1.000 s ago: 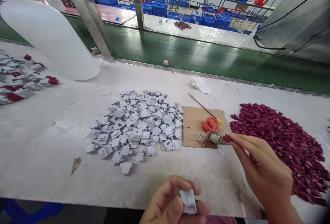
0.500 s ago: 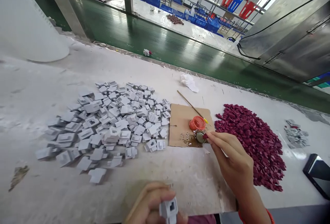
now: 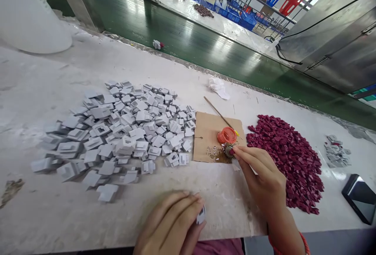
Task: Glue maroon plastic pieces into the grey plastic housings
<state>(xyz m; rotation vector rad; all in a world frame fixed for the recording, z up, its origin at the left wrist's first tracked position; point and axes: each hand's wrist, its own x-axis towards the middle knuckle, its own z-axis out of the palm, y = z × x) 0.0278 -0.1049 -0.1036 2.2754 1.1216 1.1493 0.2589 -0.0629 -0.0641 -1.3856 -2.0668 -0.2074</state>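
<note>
Maroon piece point(image 3: 232, 151), pinched at the fingertips of the right hand point(image 3: 261, 174), now overlaps the round cap point(image 3: 227, 152) on the near right part of the cardboard point(image 3: 204, 123); a second earlier it stood just right of that cap. Contact cannot be told. Grey block point(image 3: 201, 214), grasped by the left hand's point(image 3: 172, 223) fingers, is nearer the wearer than the cardboard; that hand has rolled over, largely covering it. Apparently, only the maroon part has been brought to the cap.
</note>
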